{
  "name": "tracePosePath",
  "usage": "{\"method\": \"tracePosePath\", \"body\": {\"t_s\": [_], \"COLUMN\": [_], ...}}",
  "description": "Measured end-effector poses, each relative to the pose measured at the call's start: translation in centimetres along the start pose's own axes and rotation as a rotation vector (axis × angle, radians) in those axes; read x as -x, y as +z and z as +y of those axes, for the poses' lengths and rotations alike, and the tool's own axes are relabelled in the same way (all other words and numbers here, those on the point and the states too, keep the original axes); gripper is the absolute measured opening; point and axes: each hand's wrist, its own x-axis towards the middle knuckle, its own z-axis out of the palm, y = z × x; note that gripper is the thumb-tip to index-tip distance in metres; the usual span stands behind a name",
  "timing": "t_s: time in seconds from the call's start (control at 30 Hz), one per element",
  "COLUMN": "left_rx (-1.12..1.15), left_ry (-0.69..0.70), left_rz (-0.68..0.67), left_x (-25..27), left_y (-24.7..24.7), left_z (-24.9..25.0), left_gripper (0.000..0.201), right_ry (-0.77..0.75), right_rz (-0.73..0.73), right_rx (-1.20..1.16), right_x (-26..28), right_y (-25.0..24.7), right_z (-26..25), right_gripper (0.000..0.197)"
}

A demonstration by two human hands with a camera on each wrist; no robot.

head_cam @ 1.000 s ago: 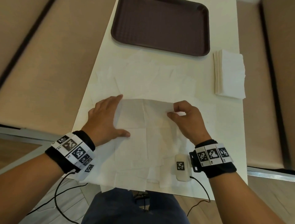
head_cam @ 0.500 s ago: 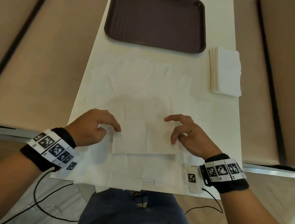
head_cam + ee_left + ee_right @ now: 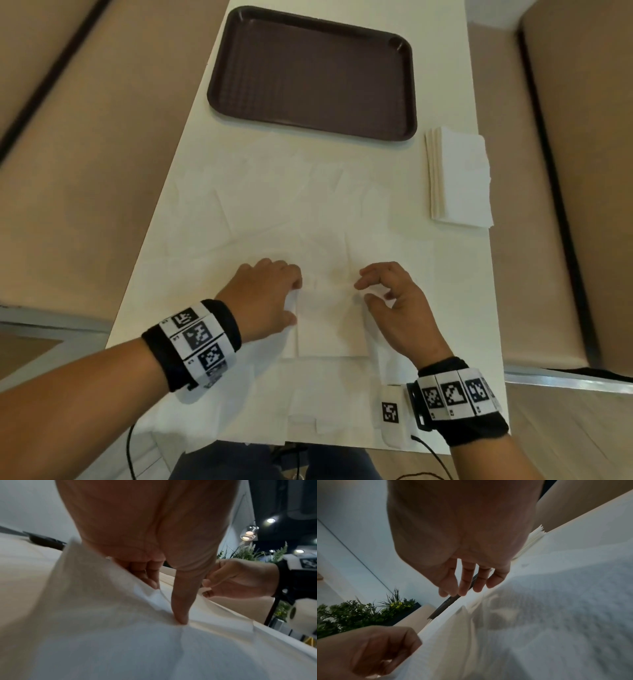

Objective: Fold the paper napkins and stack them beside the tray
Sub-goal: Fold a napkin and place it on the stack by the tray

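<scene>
A white napkin (image 3: 330, 325), folded to a narrow rectangle, lies between my hands on top of several unfolded napkins (image 3: 274, 205) spread over the table. My left hand (image 3: 296, 298) is at its left edge. In the left wrist view the thumb (image 3: 181, 615) presses down on the paper while the curled fingers (image 3: 150, 577) hold up a flap. My right hand (image 3: 364, 291) hovers over the right edge, fingers (image 3: 465, 586) loosely bent and holding nothing. The stack of folded napkins (image 3: 459, 178) sits right of the brown tray (image 3: 308, 75).
The white table (image 3: 455, 291) is narrow, with beige bench seats on both sides. A small white tagged device (image 3: 390, 414) with a cable lies by my right wrist near the front edge. Plants stand in the background of the wrist views.
The napkin was folded toward me and has since become narrower. Both hands drew nearer to me, then closed in on its two side edges.
</scene>
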Motion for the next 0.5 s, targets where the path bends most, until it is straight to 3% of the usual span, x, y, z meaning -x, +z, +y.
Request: {"method": "tracePosePath", "body": {"t_s": [0.13, 0.27, 0.33, 0.4, 0.47, 0.5], "left_rx": [0.068, 0.307, 0.576, 0.997, 1.29, 1.359], "left_ry": [0.024, 0.072, 0.097, 0.041, -0.033, -0.05], "left_rz": [-0.044, -0.134, -0.166, -0.159, -0.139, -0.118], "left_x": [-0.5, -0.3, -0.5, -1.4, -3.1, -4.1], "left_y": [-0.6, -2.9, -4.8, -6.2, -6.6, -6.6], "left_z": [0.1, -0.3, 0.0, 1.0, 2.7, 3.8], "left_gripper": [0.023, 0.024, 0.028, 0.044, 0.06, 0.065], "right_ry": [0.046, 0.119, 0.175, 0.257, 0.36, 0.4], "right_rz": [0.02, 0.086, 0.162, 0.199, 0.131, 0.079], "right_rx": [-0.054, -0.171, -0.329, -0.559, -0.815, -0.899], "right_x": [0.0, 0.1, 0.2, 0.1, -0.1, -0.2], "right_y": [-1.0, -2.5, -3.6, -4.7, -5.5, -5.9], "right_z": [-0.1, -0.4, -0.5, -0.5, -0.8, -0.9], "right_gripper": [0.038, 0.025, 0.037, 0.062, 0.084, 0.087]}}
